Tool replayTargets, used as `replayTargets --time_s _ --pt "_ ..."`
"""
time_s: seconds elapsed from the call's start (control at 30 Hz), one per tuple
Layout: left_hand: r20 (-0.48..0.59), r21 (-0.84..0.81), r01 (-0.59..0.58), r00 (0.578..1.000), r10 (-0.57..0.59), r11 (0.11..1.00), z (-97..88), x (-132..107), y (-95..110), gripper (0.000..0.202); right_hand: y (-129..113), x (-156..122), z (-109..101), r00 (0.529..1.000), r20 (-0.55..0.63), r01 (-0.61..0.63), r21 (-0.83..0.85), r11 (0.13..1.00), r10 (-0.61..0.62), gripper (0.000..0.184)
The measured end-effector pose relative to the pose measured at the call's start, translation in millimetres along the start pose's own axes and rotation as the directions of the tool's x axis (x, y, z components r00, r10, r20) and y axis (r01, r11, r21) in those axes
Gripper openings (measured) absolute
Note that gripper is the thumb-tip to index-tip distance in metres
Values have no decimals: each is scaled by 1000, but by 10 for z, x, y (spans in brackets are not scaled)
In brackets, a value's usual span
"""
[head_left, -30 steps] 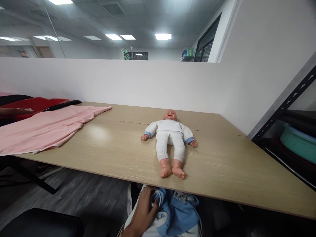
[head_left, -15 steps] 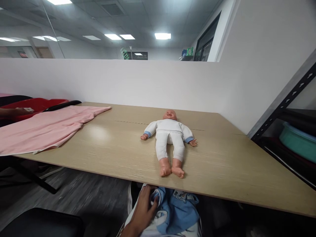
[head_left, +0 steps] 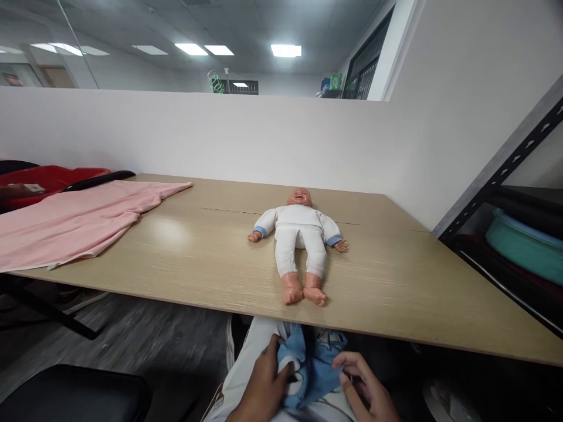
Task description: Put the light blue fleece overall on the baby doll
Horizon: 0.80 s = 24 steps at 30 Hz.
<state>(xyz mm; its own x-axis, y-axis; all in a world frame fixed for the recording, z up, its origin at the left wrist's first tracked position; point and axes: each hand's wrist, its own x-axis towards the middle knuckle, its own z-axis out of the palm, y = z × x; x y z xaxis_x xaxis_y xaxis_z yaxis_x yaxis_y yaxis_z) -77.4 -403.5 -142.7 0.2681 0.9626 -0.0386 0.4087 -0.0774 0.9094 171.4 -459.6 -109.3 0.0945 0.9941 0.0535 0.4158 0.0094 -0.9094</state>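
A blue baby garment [head_left: 323, 372] with white patches lies bunched on my lap, just below the table's front edge. My left hand [head_left: 266, 375] grips its left part, thumb on top of the cloth. At the garment's right side is my right hand [head_left: 365, 384], fingers apart and curved, with the fingertips close to the cloth; whether they touch it I cannot tell. A baby doll [head_left: 301, 240] in a white top and white trousers with blue cuffs lies face up on the table, its bare feet towards me.
On the left of the wooden table [head_left: 197, 258] a pink cloth [head_left: 88, 214] is spread. Behind it, another person's hand [head_left: 17, 190] reaches by a red tub [head_left: 57, 176]. A metal rack [head_left: 497, 181] with a teal basin [head_left: 523, 246] stands at right. A black chair [head_left: 74, 392] is lower left.
My right hand has come into view beside the garment. My left hand has shifted slightly right and still holds the cloth. The camera has tilted down a little.
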Motion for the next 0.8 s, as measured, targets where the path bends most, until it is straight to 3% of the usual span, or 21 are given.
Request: replayTargets --time_s 0.13,0.23,0.33,0.4,0.47,0.53,0.6,0.7,0.8 --pt "-16 -117 -11 1000 9 993 160 -156 48 41 825 216 -32 982 -110 -158 -52 986 152 52" --pt "26 -175 41 999 -37 984 307 -259 36 41 1101 389 16 974 -143 -186 -66 980 175 59" --pt "209 -256 21 977 34 967 357 -377 35 41 1056 555 52 991 -35 -133 -93 987 130 54" --pt "324 -251 -8 942 92 968 244 -457 100 44 971 620 23 993 91 -58 -142 988 71 48" --pt "336 -176 -73 933 129 982 17 -500 234 40 921 625 -55 982 183 -7 -194 981 43 45" --pt "271 -78 -163 946 179 983 -236 -470 403 36 917 576 -159 966 246 -22 -221 975 78 42" --pt "227 -16 -130 965 130 991 -414 -347 535 39 917 497 -258 944 304 -64 -213 975 128 38" --pt "211 46 -122 971 110 992 -449 -19 561 40 770 392 -342 933 342 -64 -146 987 112 38" --pt "343 20 -248 912 226 969 -326 359 470 44 325 349 -363 949 314 34 -95 995 -2 37"
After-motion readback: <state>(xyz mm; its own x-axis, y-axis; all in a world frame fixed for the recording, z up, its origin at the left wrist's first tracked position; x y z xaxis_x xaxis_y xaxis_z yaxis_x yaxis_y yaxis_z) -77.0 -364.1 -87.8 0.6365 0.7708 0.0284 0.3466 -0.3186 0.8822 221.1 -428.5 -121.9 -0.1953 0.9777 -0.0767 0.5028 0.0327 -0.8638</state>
